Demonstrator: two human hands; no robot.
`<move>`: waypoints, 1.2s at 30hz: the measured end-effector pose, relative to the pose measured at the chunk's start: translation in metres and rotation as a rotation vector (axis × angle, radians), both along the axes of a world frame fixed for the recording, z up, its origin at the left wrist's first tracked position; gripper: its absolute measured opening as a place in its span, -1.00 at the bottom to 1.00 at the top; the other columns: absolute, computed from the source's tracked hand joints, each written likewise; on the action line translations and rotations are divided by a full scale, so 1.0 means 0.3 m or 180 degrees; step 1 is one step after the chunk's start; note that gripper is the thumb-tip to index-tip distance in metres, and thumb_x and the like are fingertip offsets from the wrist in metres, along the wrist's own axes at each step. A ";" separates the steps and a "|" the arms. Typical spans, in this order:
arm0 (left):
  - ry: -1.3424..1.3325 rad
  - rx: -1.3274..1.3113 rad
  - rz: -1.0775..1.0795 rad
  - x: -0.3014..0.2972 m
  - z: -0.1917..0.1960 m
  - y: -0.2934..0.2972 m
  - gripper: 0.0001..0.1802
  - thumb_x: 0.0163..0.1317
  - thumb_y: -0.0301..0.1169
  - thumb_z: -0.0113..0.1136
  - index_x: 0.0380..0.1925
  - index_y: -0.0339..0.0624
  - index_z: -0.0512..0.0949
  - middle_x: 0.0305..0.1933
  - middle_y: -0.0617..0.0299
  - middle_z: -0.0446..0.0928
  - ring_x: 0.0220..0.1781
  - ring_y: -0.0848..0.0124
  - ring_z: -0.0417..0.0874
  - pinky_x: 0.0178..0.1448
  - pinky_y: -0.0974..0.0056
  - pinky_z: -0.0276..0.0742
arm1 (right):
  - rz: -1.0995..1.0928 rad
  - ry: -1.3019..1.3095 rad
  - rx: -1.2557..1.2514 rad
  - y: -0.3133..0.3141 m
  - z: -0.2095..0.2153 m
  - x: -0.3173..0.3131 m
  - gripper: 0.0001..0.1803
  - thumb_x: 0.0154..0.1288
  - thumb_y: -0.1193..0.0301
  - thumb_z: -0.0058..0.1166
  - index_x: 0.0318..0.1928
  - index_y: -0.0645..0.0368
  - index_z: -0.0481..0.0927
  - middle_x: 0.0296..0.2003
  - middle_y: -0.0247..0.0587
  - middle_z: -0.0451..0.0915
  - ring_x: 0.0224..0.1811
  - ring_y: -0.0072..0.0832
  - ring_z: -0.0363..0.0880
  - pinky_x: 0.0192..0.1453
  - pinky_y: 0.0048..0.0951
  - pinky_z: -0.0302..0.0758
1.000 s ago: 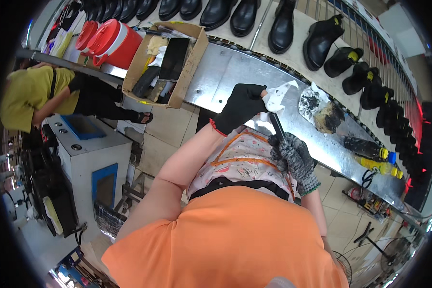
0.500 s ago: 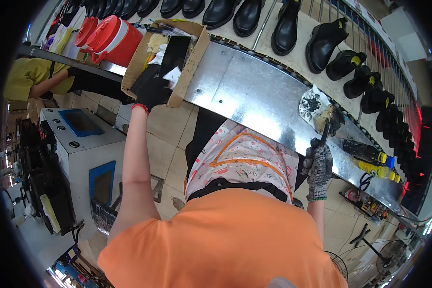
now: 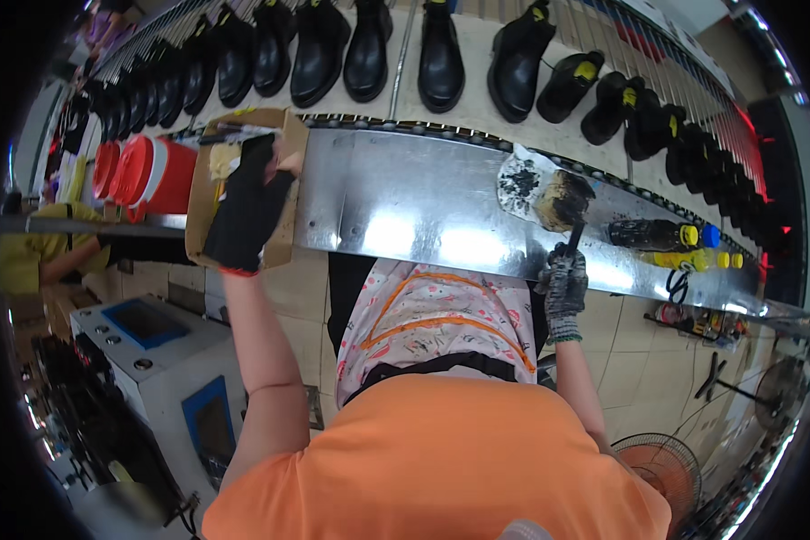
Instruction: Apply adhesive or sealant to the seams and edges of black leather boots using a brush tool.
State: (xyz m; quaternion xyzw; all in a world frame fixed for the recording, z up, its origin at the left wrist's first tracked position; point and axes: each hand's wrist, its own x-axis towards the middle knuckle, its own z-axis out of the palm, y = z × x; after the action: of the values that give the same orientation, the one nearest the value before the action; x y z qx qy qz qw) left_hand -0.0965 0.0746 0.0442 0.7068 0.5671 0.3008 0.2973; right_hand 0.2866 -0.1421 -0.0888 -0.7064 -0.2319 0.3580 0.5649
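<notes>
My left hand point(image 3: 250, 205), in a black glove with bare fingertips, reaches over an open cardboard box point(image 3: 283, 229) at the left. Its fingers are blurred and partly hidden, so I cannot tell whether they hold anything. Yellowish and dark items show around them in the box. My right hand point(image 3: 563, 290), in a grey knit glove, is closed round a dark-handled brush point(image 3: 575, 238). The brush's far end meets a blackened, brownish wad point(image 3: 563, 200), which lies on a white, black-stained sheet point(image 3: 518, 183) on the metal ledge.
Black boots point(image 3: 440, 63) stand in a row on the conveyor point(image 3: 477, 108) behind the metal ledge point(image 3: 405, 198). Bottles with dark point(image 3: 643, 235) and yellow point(image 3: 684, 260) contents lie at the right, near black scissors point(image 3: 678, 284). Red jugs point(image 3: 157, 175) stand left of the box.
My view has turned, shifting the scene. My left hand has moved deeper over the box; the white piece by its fingers no longer shows. My right hand keeps the brush at the blackened wad.
</notes>
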 end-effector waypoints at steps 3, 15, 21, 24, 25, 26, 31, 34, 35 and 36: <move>-0.0715 0.1283 -0.0820 0.375 -0.036 0.162 -0.50 0.11 -0.29 0.27 0.06 -0.22 0.44 -0.07 0.08 0.54 -0.02 0.35 0.54 0.08 0.32 0.41 | -0.0055 0.0101 -0.0209 0.007 -0.070 0.006 -0.85 0.34 0.49 -0.18 -0.10 0.14 0.40 -0.44 -0.35 0.47 -0.63 -0.62 0.40 -0.64 -0.62 0.38; 0.0444 -0.0046 -0.0361 1.395 -0.445 0.666 0.08 -0.22 -0.09 0.43 0.28 -0.23 0.06 0.12 -0.13 0.34 0.18 -0.04 0.36 0.20 -0.02 0.33 | -0.0757 0.3170 0.1358 -0.051 -0.219 0.032 -0.60 0.36 0.31 -0.25 0.05 0.36 0.36 -0.27 -0.14 0.51 -0.55 -0.50 0.40 -0.44 -0.49 0.46; 0.0351 -0.0389 0.0079 1.409 -0.544 0.736 0.11 -0.33 -0.09 0.46 0.27 -0.09 0.09 0.11 -0.11 0.35 0.16 -0.02 0.40 0.17 -0.03 0.36 | 0.0162 0.0604 -0.0040 -0.071 -0.235 0.036 -0.68 0.28 0.45 -0.09 0.02 0.27 0.43 -0.20 -0.19 0.53 -0.37 -0.47 0.51 -0.31 -0.46 0.49; -0.1391 -0.0572 -0.0545 1.304 -0.536 0.776 -0.21 -0.22 -0.20 0.39 0.08 -0.20 0.34 -0.09 0.02 0.51 -0.06 0.09 0.54 0.07 0.14 0.46 | -0.0388 0.3509 0.1554 -0.071 -0.242 0.042 -0.69 0.30 0.51 -0.18 0.04 0.25 0.41 -0.25 -0.25 0.53 -0.46 -0.54 0.47 -0.41 -0.53 0.44; -0.1887 -0.1091 -0.0776 1.266 -0.515 0.782 -0.34 -0.17 -0.25 0.37 -0.01 -0.24 0.42 -0.15 0.08 0.54 -0.12 0.16 0.56 0.03 0.19 0.48 | -0.0451 0.3648 0.1585 -0.069 -0.238 0.044 -0.69 0.29 0.53 -0.18 0.03 0.25 0.42 -0.30 -0.27 0.53 -0.49 -0.56 0.45 -0.46 -0.55 0.41; -0.2210 -0.1490 -0.0619 1.226 -0.491 0.771 -0.47 -0.13 -0.31 0.34 -0.10 -0.26 0.47 -0.18 0.13 0.55 -0.15 0.23 0.56 0.00 0.23 0.49 | -0.0048 0.1442 0.0544 -0.065 -0.233 0.044 -0.65 0.30 0.40 -0.18 0.05 0.28 0.41 -0.30 -0.23 0.52 -0.52 -0.53 0.43 -0.50 -0.54 0.41; -0.3224 -0.2861 -0.0650 0.905 -0.347 0.557 -0.78 -0.04 -0.44 0.22 -0.33 -0.22 0.55 -0.35 0.23 0.55 -0.29 0.37 0.55 -0.05 0.32 0.46 | -0.0369 0.2721 0.0998 -0.037 -0.173 0.042 -0.65 0.32 0.38 -0.16 0.05 0.30 0.39 -0.35 -0.29 0.49 -0.55 -0.60 0.41 -0.53 -0.63 0.40; -0.2790 -0.1575 -0.0600 0.725 -0.310 0.354 -0.88 -0.10 -0.56 0.19 -0.47 -0.23 0.57 -0.42 0.24 0.55 -0.36 0.45 0.56 -0.19 0.35 0.48 | -0.0564 0.1668 0.0357 -0.017 -0.154 0.028 -0.72 0.36 0.37 -0.20 -0.04 0.26 0.43 -0.51 -0.35 0.42 -0.67 -0.68 0.35 -0.65 -0.70 0.35; -0.2685 -0.1337 -0.0673 0.660 -0.308 0.274 -0.88 -0.13 -0.59 0.21 -0.50 -0.24 0.57 -0.42 0.25 0.56 -0.41 0.47 0.55 -0.19 0.37 0.47 | -0.0601 0.1762 0.0359 -0.014 -0.154 0.029 -0.71 0.37 0.36 -0.22 -0.03 0.27 0.42 -0.51 -0.35 0.41 -0.67 -0.68 0.35 -0.64 -0.70 0.35; -0.2376 -0.1233 -0.0548 0.607 -0.308 0.209 -0.72 -0.16 -0.57 0.25 -0.33 -0.27 0.55 -0.32 0.24 0.57 -0.31 0.44 0.57 -0.11 0.35 0.47 | -0.0586 0.2045 0.0604 -0.013 -0.157 0.025 -0.72 0.37 0.38 -0.23 -0.03 0.27 0.42 -0.52 -0.36 0.41 -0.68 -0.69 0.34 -0.64 -0.70 0.36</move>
State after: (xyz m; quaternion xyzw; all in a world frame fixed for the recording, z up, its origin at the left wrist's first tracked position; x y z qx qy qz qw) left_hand 0.0856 0.1373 -0.0482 0.5253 0.4056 0.3980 0.6334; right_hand 0.2940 -0.1459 -0.1358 -0.5199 -0.0098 0.4864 0.7021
